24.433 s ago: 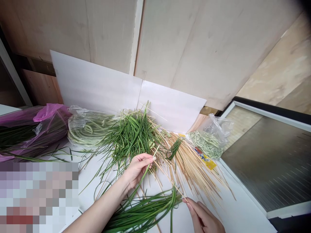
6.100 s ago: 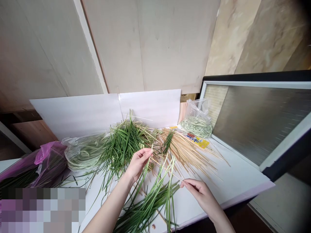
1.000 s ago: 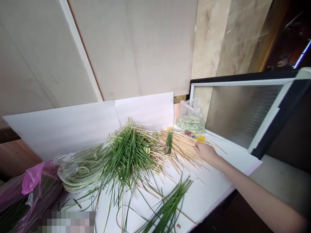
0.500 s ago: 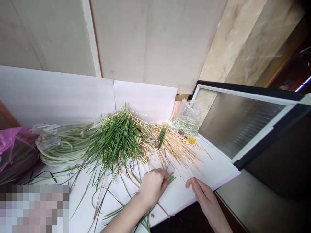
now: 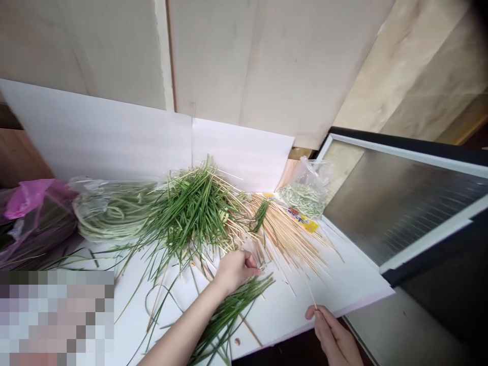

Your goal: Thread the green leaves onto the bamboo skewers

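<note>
**Left hand** (image 5: 235, 272): curled closed just above the worktop (image 5: 356, 300), at the lower edge of the loose skewers; anything small inside the fingers hidden from view. Position: close to where it was half a second earlier.

**Right hand** (image 5: 333, 333): at the lower right, by the worktop's front edge, thumb and fingertips pinched on one thin bamboo skewer (image 5: 310, 292), which slants up and to the left. Change: open and near the left hand in the previous frame, now closed on the skewer and well apart from it.

**Cut chive leaves** (image 5: 229, 312): a loose bundle lying under the left wrist, tips pointing up and to the right, more of it showing than before.

**Main chive heap** (image 5: 194, 208): centre of the frame, against a white board (image 5: 114, 132), touching the skewers.

**Bamboo skewers** (image 5: 290, 239): a fanned spread right of the heap, with a small green tuft (image 5: 261, 216) lying on top.

**Upper left of the worktop:** a clear bag of pale green stems (image 5: 114, 213), beside a pink bag of leaves (image 5: 36, 213).

**Far right of the pile:** a small clear bag of chopped greens (image 5: 305, 190).
</note>
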{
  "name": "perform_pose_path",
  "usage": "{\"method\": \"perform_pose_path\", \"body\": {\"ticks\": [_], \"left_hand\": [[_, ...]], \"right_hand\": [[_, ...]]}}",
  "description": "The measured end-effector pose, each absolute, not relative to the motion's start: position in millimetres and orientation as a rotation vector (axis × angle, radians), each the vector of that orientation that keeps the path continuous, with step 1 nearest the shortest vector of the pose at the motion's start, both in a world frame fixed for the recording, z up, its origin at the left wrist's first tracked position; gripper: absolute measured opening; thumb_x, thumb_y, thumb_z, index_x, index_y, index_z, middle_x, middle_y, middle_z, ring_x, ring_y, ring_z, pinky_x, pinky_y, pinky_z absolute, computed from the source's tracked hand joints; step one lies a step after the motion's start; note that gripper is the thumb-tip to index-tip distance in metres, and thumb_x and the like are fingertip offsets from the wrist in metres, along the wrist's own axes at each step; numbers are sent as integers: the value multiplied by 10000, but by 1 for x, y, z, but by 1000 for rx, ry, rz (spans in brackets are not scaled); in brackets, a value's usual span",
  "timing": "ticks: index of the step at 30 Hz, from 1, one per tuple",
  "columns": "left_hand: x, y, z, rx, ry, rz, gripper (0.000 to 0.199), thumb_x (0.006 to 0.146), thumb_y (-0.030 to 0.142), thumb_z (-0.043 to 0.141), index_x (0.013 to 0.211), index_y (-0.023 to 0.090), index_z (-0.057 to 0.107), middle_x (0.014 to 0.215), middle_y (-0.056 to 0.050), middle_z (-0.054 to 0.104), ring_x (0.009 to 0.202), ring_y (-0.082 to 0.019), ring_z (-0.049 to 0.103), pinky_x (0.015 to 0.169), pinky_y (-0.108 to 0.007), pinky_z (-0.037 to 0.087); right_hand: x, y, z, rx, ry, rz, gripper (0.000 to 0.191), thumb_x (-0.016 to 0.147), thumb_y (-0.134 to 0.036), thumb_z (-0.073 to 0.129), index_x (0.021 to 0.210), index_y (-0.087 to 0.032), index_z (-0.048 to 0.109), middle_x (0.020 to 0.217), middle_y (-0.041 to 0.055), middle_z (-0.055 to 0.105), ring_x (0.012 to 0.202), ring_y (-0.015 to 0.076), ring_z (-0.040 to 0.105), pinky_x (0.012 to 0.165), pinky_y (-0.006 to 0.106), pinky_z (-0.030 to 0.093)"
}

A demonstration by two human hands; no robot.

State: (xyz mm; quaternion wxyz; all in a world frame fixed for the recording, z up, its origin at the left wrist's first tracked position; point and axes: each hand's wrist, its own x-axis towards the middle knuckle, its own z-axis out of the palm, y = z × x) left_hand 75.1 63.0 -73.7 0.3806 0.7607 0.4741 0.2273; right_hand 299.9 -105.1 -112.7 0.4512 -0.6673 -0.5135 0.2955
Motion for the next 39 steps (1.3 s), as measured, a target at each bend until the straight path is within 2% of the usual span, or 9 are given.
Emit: {"method": "perform_pose_path", "body": {"ticks": [3, 5, 9, 13, 19, 22, 25, 30, 39], "left_hand": [[62, 67, -67, 1838, 1124, 719, 224, 689, 404, 780, 714, 203, 684, 687, 6, 672, 628, -157, 559, 587, -256, 333], [56, 70, -68, 1676, 995, 876, 283, 699, 447, 772, 750, 189, 668, 691, 5, 647, 618, -140, 527, 588, -249, 337], [44, 75, -75, 1243, 815, 1026, 410, 612, 496, 833, 725, 146, 651, 649, 12, 595, 571, -99, 453, 569, -233, 323], [35, 73, -79, 995, 815, 1000, 404, 607, 441, 862, 823, 135, 711, 689, -3, 639, 546, -73, 441, 513, -214, 266], [34, 72, -79, 902, 752, 1018, 348, 611, 377, 878, 825, 141, 739, 712, -15, 668, 622, -91, 530, 558, -206, 331], [34, 73, -80, 946, 785, 970, 324, 655, 404, 847, 807, 140, 737, 670, 1, 650, 492, -54, 394, 473, -221, 214], [33, 74, -80, 955, 767, 969, 286, 693, 391, 826, 784, 137, 730, 676, -2, 647, 517, -56, 413, 495, -211, 248], [34, 74, -80, 861, 768, 996, 276, 671, 358, 848, 783, 131, 738, 691, -11, 658, 607, -83, 518, 607, -207, 367], [34, 74, -74, 705, 789, 1107, 292, 632, 300, 876, 862, 146, 784, 726, -18, 698, 692, -101, 595, 739, -207, 449]], "right_hand": [[307, -95, -101, -1708, -1437, 643, 436, 966, -604, 414, 885, -237, 634, 579, -32, 419, 524, 159, 441, 495, 209, 394], [307, -86, -91, -1745, -1512, 570, 402, 974, -568, 419, 921, -244, 652, 678, -5, 555, 561, 163, 501, 545, 214, 436], [295, -68, -73, -1710, -1697, 633, 383, 978, -519, 430, 1086, -257, 688, 926, 32, 703, 870, 225, 659, 781, 235, 522], [287, -51, -83, -1684, -1747, 698, 410, 980, -508, 433, 1118, -246, 717, 1117, 55, 727, 1146, 267, 626, 972, 289, 492], [284, -50, -106, -1707, -1671, 703, 443, 962, -531, 455, 1021, -228, 772, 1078, 72, 753, 1076, 309, 672, 866, 318, 566], [273, -53, -99, -1683, -1642, 661, 429, 972, -495, 458, 1144, -225, 743, 868, 56, 763, 892, 276, 714, 761, 290, 577], [264, -55, -92, -1706, -1662, 619, 427, 975, -484, 452, 1177, -237, 736, 659, 23, 700, 730, 248, 709, 652, 274, 576], [265, -55, -91, -1677, -1744, 664, 392, 992, -442, 450, 1198, -258, 729, 1058, 59, 760, 1110, 278, 669, 949, 351, 550], [268, -60, -87, -1740, -1771, 618, 390, 1015, -439, 424, 1198, -273, 726, 1202, 50, 714, 1127, 298, 656, 967, 416, 548]]}}
